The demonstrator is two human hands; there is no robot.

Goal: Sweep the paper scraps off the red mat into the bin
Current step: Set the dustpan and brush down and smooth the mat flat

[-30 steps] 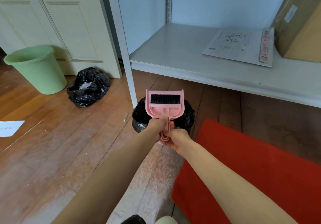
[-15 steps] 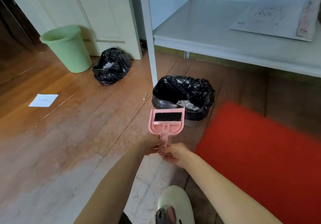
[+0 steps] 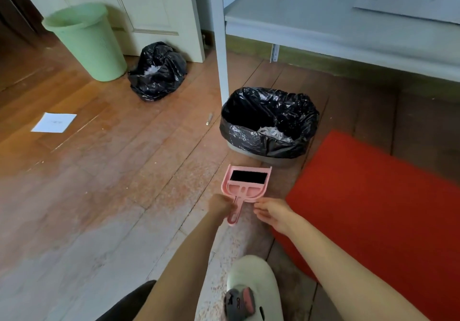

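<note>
A pink dustpan [image 3: 245, 187] with a black-bristled brush nested in it hangs low over the wooden floor, just in front of the bin. My left hand [image 3: 220, 206] grips its handle. My right hand [image 3: 270, 212] is beside the handle, with relaxed fingertips touching the pan's rear right corner. The bin [image 3: 268, 146] has a black liner, and white paper scraps [image 3: 273, 131] lie inside it. The red mat [image 3: 373, 201] lies on the floor to the right of the bin and shows no scraps in the visible part.
A white shelf post [image 3: 221, 46] stands right behind the bin, under a low white shelf [image 3: 336, 26]. A green bucket [image 3: 87, 41] and a black bag [image 3: 158, 71] sit at the back left. A white sheet [image 3: 53, 122] lies on the floor. My slippered foot [image 3: 254, 288] is below.
The dustpan has come down from above the bin to low over the floor in front of it. My right hand has left the handle and now touches the pan's rear corner.
</note>
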